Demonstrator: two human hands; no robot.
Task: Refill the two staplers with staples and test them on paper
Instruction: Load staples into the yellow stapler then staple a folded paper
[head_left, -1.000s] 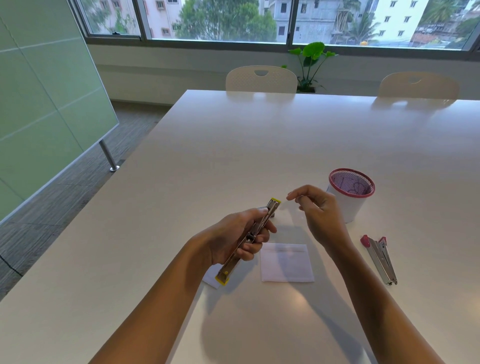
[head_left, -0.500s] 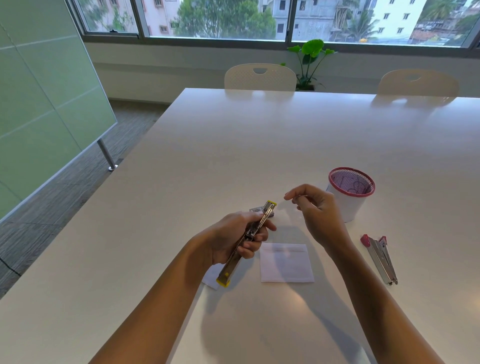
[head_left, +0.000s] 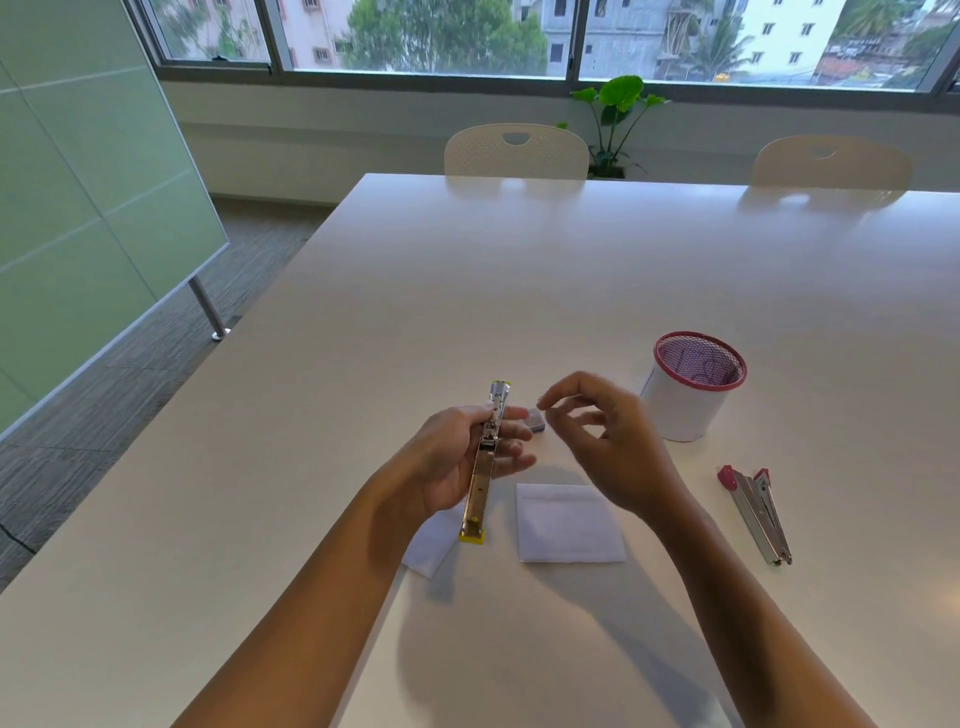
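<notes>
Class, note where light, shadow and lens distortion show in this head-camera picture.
Head view: window daylight; soft arm shadows fall on the table towards the camera; glare patch at its right edge; the wide lens bows the window frame; the left hand and yellow stapler look sharp.

Bright window (head_left: 426, 36) daylight, soft shadows on table (head_left: 519, 286), wide-angle edge bending

A single head-worn camera is looking forward and down from the near edge of the white table (head_left: 571, 270), with no second view overlapping it. It is sitting close above the person's forearms, which are entering from the bottom edge, while its wide angle is taking in the whole tabletop, two chairs (head_left: 517, 153) at the far side, and the window (head_left: 426, 36) facing it beyond.
</notes>
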